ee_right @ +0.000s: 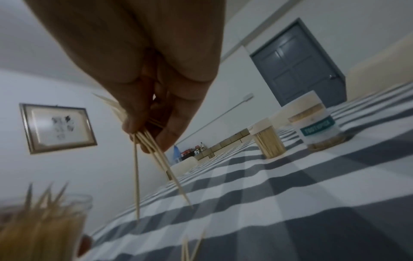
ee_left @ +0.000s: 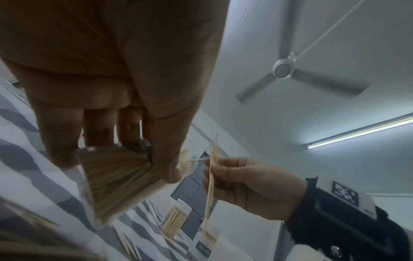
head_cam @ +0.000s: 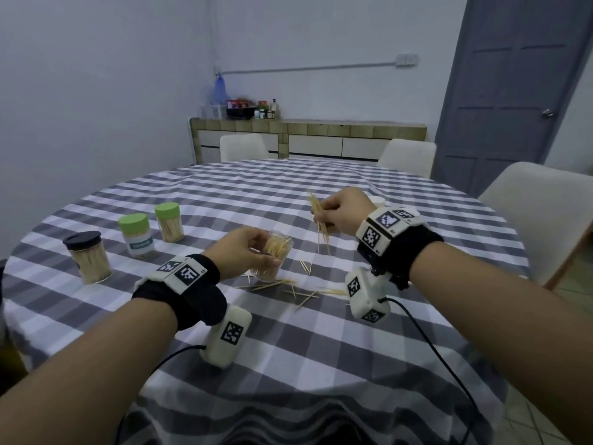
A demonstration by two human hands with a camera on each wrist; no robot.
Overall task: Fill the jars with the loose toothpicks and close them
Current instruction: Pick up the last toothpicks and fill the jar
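Observation:
An open clear jar (head_cam: 272, 272) part full of toothpicks leans in my left hand (head_cam: 258, 252), whose fingers and thumb curl round its wall. The left wrist view shows the same jar (ee_left: 116, 180) under my fingers. My right hand (head_cam: 324, 216) hovers just right of the jar's mouth and pinches a small bundle of toothpicks (head_cam: 322, 239), tips hanging down. In the right wrist view the bundle (ee_right: 143, 159) dangles above the cloth, with the open jar (ee_right: 40, 222) low at the left. Loose toothpicks (head_cam: 288, 289) lie scattered on the cloth in front of the jar.
Three closed jars of toothpicks stand at the left: a black-lidded one (head_cam: 88, 256), a labelled green-lidded one (head_cam: 136, 234) and another green-lidded one (head_cam: 168, 221). A white lid (head_cam: 378, 200) lies behind my right wrist. The checked tablecloth (head_cam: 321, 364) covers a round table ringed by white chairs.

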